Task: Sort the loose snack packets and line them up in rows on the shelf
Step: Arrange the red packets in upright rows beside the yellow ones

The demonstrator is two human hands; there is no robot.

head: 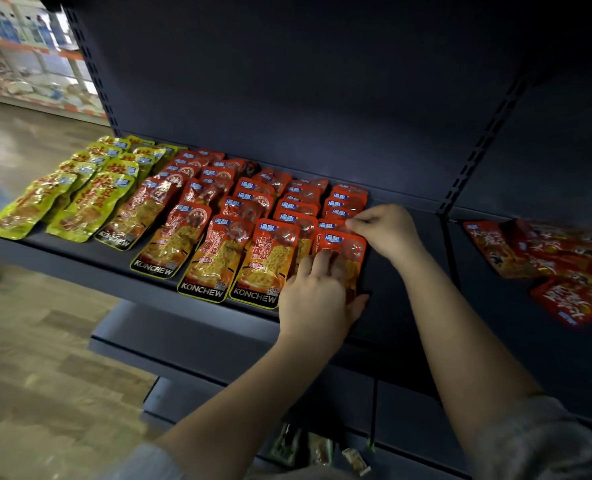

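Orange-red snack packets (218, 216) lie in several overlapping rows on the dark shelf (402, 306), with yellow-green packets (80, 188) in rows at the left. My left hand (317, 296) rests with straight fingers on the lower part of the front packet (343, 247) of the rightmost row. My right hand (384, 228) pinches that packet's top right corner. A loose pile of red packets (557, 265) lies on the neighbouring shelf section at the right.
A slotted upright (474, 147) divides the two shelf sections. Lower shelves (197, 341) jut out beneath, with a few small packets (322, 452) lying near the bottom. Wooden floor (38, 358) stretches to the left, with other store shelving (21, 46) far behind.
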